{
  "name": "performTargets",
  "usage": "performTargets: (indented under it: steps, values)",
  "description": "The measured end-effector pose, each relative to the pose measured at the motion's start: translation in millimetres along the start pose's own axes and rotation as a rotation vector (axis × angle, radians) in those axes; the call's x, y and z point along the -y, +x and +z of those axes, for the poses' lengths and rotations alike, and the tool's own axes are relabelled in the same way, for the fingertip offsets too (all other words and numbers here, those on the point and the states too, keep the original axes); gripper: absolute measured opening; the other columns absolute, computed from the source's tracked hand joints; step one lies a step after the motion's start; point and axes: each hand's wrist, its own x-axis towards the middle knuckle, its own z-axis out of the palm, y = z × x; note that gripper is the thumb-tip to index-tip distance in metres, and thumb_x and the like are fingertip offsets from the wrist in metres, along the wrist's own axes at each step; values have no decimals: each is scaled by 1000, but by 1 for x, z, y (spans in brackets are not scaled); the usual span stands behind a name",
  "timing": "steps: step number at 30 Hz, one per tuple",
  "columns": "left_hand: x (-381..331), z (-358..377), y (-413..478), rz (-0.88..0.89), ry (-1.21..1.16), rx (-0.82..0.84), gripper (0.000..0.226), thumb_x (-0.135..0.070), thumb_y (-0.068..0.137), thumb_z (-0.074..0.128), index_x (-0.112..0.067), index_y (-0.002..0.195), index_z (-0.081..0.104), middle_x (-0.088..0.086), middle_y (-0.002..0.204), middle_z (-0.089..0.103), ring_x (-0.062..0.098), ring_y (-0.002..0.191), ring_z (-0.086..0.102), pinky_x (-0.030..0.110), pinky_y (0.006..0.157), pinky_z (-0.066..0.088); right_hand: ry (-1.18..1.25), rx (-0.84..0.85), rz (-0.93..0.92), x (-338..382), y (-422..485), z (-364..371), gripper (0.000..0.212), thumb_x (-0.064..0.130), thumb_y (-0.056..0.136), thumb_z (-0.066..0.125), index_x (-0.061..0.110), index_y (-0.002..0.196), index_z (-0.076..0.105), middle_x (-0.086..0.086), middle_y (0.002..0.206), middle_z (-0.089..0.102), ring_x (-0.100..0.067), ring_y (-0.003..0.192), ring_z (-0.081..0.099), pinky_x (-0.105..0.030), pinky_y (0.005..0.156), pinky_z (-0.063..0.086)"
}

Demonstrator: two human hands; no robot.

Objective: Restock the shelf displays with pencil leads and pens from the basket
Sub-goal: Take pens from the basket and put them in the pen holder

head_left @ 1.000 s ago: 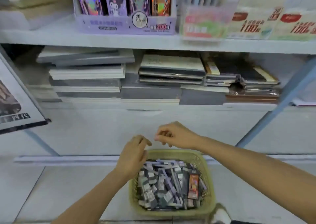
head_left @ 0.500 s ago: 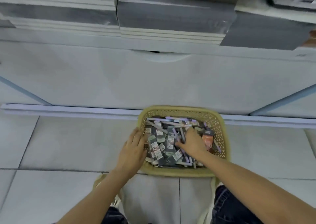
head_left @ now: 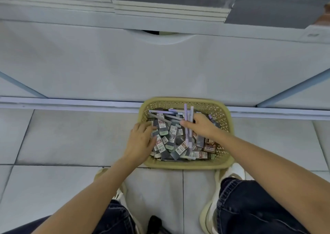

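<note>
Floor [head_left: 71, 135], one basket [head_left: 187, 165], two hands [head_left: 140, 142] [head_left: 202, 126], pens [head_left: 185, 112]

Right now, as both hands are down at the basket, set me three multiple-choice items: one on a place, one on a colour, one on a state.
1. Where does the basket stand?
A. On a shelf
B. On the tiled floor, against the foot of the shelf unit
C. On the person's lap

2. What colour is the basket?
A. Pale yellow
B. Red
C. Black

3. What is the right hand doing?
A. Hanging idle outside the basket
B. Gripping a bunch of lilac pens
C. Pressing flat on the floor

Answers:
1 B: floor tiles surround the basket, and its far rim meets the unit's base rail.
2 A: its lattice walls and rim are pale yellow.
3 B: its fingers curl round the pens, which stick out past the hand over the basket.
</note>
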Motion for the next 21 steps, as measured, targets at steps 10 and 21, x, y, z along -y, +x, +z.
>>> performTargets:
  steps: [10,21]
  values:
    - [-41,-2,12,-357,-1199,345,8,-8,97,54,-6,104,53,-6,57,45,8,48,42,23,49,42,344,172,-134,64,-9,26,28,31,90,67,4,90,72,-13,88,73,-14,79,68,-26,76,53]
    - [4,-19,11,-580,-1074,20,39,-39,97,53,-18,69,37,-4,54,30,9,42,24,19,37,24,-266,-31,-76,17,49,27,61,41,86,69,14,136,48,-6,136,51,-23,126,45,-37,102,38]
